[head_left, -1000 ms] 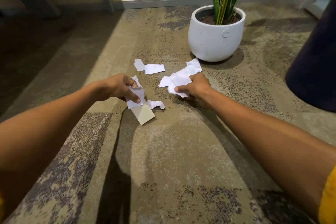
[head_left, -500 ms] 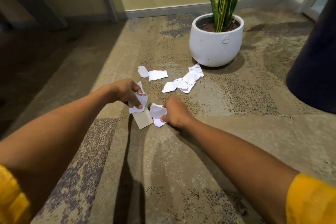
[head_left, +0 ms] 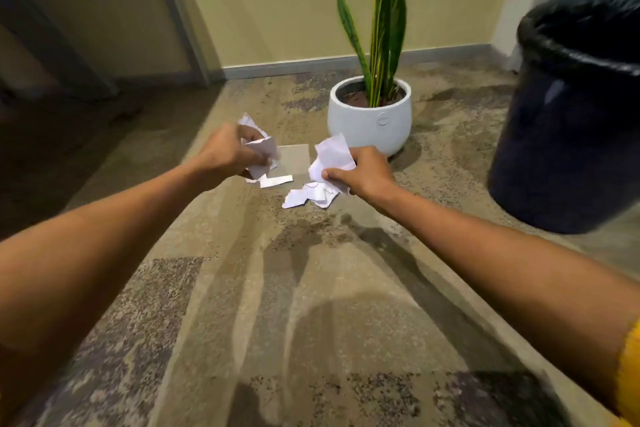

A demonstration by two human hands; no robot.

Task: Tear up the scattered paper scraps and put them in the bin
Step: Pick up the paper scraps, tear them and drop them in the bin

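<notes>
My left hand (head_left: 227,152) is closed around a crumpled bunch of white paper scraps (head_left: 261,149), held above the carpet. My right hand (head_left: 363,173) grips another bunch of white scraps (head_left: 332,154) a little to the right. Between the two hands a beige card (head_left: 294,159) shows, blurred; I cannot tell whether it is held or lying flat. Below them, a few white scraps (head_left: 308,196) and a thin strip (head_left: 275,181) lie on the carpet. The dark bin (head_left: 568,149) with a black liner stands at the right, its mouth open.
A white pot (head_left: 370,121) with a tall green plant stands just behind my right hand, close to the yellow wall and skirting. Patterned carpet (head_left: 311,305) stretches toward me. A dark doorway area lies at the left.
Both hands rose from the floor with scraps in them. My right hand went from the near scrap to a spot right of the left hand. The view tilted up and the bin's mouth appeared.
</notes>
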